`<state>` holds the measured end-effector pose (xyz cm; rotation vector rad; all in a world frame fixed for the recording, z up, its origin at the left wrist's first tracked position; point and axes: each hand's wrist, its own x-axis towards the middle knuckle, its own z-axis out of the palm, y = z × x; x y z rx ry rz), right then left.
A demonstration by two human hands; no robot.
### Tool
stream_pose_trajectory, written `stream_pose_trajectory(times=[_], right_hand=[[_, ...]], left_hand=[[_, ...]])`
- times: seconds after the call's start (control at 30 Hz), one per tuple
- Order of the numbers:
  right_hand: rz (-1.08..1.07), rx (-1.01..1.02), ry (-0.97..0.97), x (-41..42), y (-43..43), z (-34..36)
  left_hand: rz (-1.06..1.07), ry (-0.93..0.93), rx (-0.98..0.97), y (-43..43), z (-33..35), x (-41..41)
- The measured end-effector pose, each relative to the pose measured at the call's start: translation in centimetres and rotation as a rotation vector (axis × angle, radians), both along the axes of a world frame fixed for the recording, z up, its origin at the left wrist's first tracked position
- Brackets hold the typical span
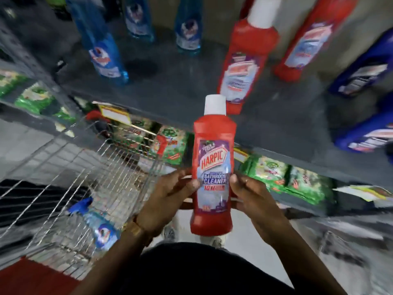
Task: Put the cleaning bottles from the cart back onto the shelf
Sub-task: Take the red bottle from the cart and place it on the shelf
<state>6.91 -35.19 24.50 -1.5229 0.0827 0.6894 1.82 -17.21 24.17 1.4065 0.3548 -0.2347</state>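
I hold a red Harpic bathroom cleaner bottle (213, 162) with a white cap upright in front of me, below the grey shelf (170, 86). My left hand (170, 199) grips its left side and my right hand (253, 196) grips its right side. On the shelf stand two more red bottles (246, 56), several blue bottles (102, 45) at the left, and dark blue bottles (361, 69) at the right. The wire cart (70, 167) is at my left, with a blue bottle (100, 226) lying inside it.
Green packets (293, 179) fill the lower shelf under the grey one, with yellow price tags (114, 114) on the shelf edge. More green packets (32, 94) sit at the far left. The pale floor shows under my hands.
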Motion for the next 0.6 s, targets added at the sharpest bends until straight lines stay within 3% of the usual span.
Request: stream_pose_trajectory(times=[0.27, 0.6], right_hand=[[-0.2, -0.008, -0.046, -1.1, -7.4, 0.2], [-0.335, 0.109, -0.297, 5.6, -11.1, 1.5]], left_hand=[[-0.198, -0.013, 0.006, -6.8, 0.0, 2.6], [-0.221, -0.353, 0.069, -11.6, 2.0, 10.6]])
